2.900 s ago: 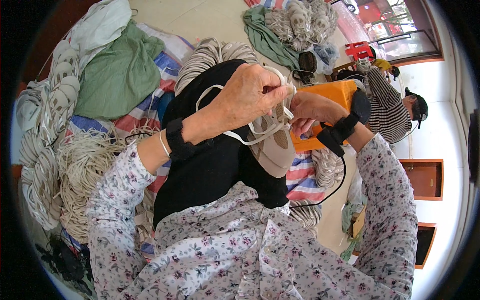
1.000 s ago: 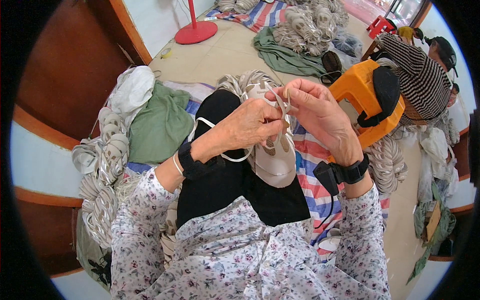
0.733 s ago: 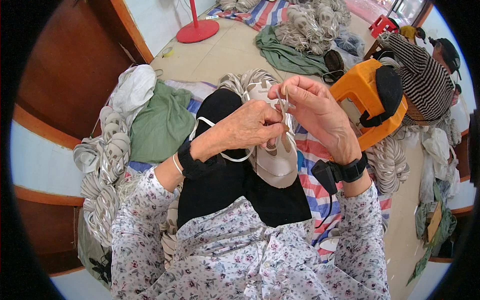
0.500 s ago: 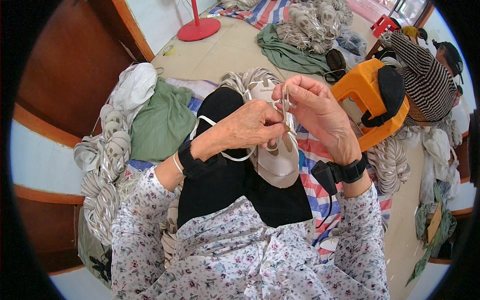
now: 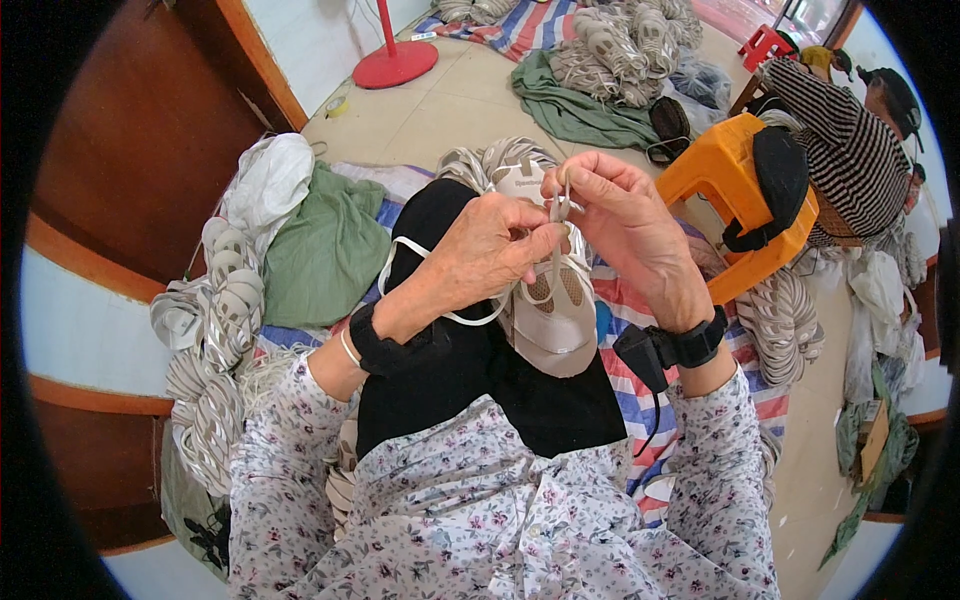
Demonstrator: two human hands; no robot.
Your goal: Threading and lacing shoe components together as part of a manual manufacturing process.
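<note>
A beige and white shoe upper [image 5: 555,335] lies over my black-covered lap, toe toward me, with mesh panels along its side. Just above its throat, my left hand [image 5: 500,240] is closed in a pinch on a white shoelace, and a narrow pale strip runs upward from these fingertips. A slack loop of the shoelace [image 5: 405,243] hangs over the black cloth beside the left wrist. My right hand [image 5: 625,215] pinches the upper end of the strip at the shoe upper's eyelet edge, thumb against forefinger. The fingers partly hide the eyelets.
Bundled shoe uppers [image 5: 215,385] lie left, beside a green cloth [image 5: 328,245]. More bundles [image 5: 780,325] sit right, under an orange stool [image 5: 735,190]. A person in a striped top [image 5: 850,150] sits beyond it. A round red stand base [image 5: 395,64] is on the far floor.
My left hand has turned and shifted slightly upward, its fingertips now higher on the pale strip. The right hand has moved slightly left, its pinch still near the strip's upper end.
</note>
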